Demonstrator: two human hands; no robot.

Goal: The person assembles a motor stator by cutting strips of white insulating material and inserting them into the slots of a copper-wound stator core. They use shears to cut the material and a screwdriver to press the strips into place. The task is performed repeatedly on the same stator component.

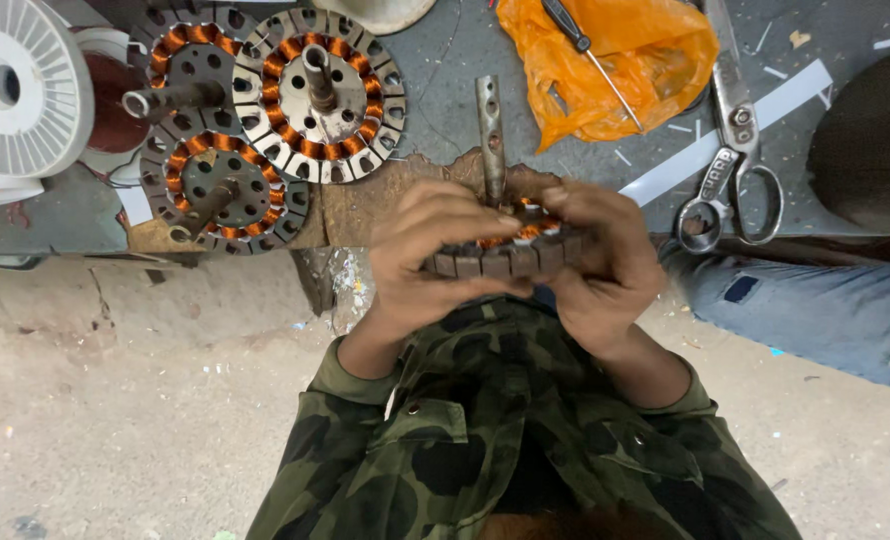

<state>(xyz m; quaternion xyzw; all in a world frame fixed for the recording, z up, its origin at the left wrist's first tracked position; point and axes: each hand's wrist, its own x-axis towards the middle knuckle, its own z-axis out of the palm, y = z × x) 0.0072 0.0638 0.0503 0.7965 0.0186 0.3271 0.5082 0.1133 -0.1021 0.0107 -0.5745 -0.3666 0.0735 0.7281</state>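
Slotted round stator (pixel 505 255) with copper windings, shaft upright, above the lap.

This is looking like a small motor-rewinding workshop. Three wound stators (pixel 320 95) with copper coils and steel shafts are lying on a grimy grey workbench (pixel 445 70), beside a white wire spool (pixel 15 85), large metal shears (pixel 730 150), a screwdriver (pixel 590 55) on an orange plastic bag (pixel 655 60), with insulation-paper offcuts littering the dusty concrete floor (pixel 115 400).

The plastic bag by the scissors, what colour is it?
Orange bag, head view.
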